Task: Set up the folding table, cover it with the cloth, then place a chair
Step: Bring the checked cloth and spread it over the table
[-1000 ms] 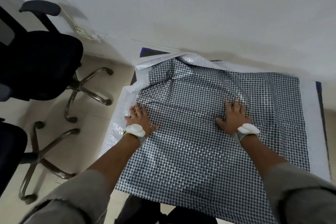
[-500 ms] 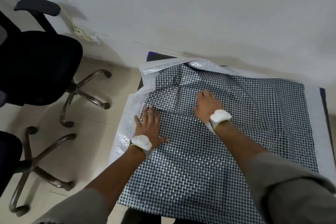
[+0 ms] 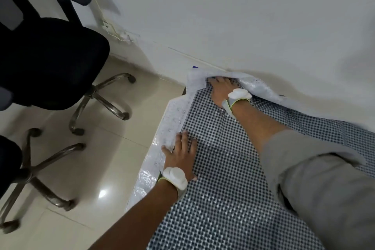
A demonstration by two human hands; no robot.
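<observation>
White wall (image 3: 243, 16) across the top, meeting the far edge of the tabletop. Pale glossy tiled floor (image 3: 91, 168) on the left. Checked cloth (image 3: 223, 178) in dark and white squares with a pale silvery border, spread over the tabletop and covering nearly all of it; only a thin dark sliver of the tabletop (image 3: 184, 91) visible at the far left corner, just left of the cloth, with a small blue patch behind it. Border folded back over the checks along the left side and bunched up at the far left corner against the wall. Black office chair (image 3: 50, 63) with armrest and chromed star base standing on the floor well left of the tabletop, apart from it; part of a second chair base (image 3: 36, 170) nearer, at the lower left. Grey sleeve (image 3: 324, 189) pushed up on the right forearm. Left hand (image 3: 180, 158) laid flat on the cloth near the left edge, fingers spread, fingertips touching the turned-back border. Right hand (image 3: 220, 91) reaching to the far left corner, palm down on the checks, fingertips tucked under the bunched border; possibly gripping it, though too hidden to say. White pods on grey, green-edged straps, one on each wrist.
</observation>
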